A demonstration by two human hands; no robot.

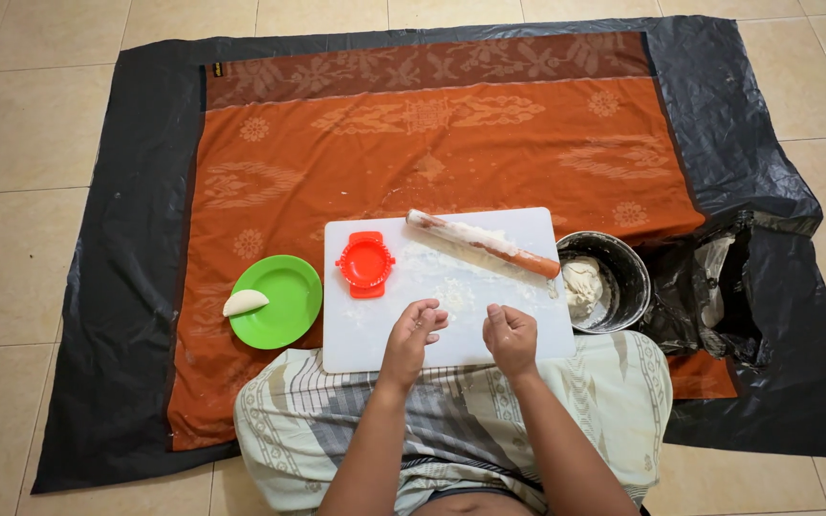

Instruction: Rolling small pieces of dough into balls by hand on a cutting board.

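My left hand (413, 334) and my right hand (510, 336) hover side by side over the near edge of a white cutting board (375, 334). Both have fingers loosely curled and floury, with nothing visible in them. A red round dumpling press (365, 263) lies closed on the board's left part. A flour-coated rolling pin (483, 244) lies slanted across the board's far right. Scattered flour (451, 287) dusts the board's middle, just beyond my fingers.
A green plate (289, 306) left of the board holds one folded white dumpling (245, 302). A dark metal pot (614, 277) with dough (581, 282) stands at the board's right. An orange patterned cloth (432, 143) lies over black plastic sheeting (136, 239) on a tiled floor.
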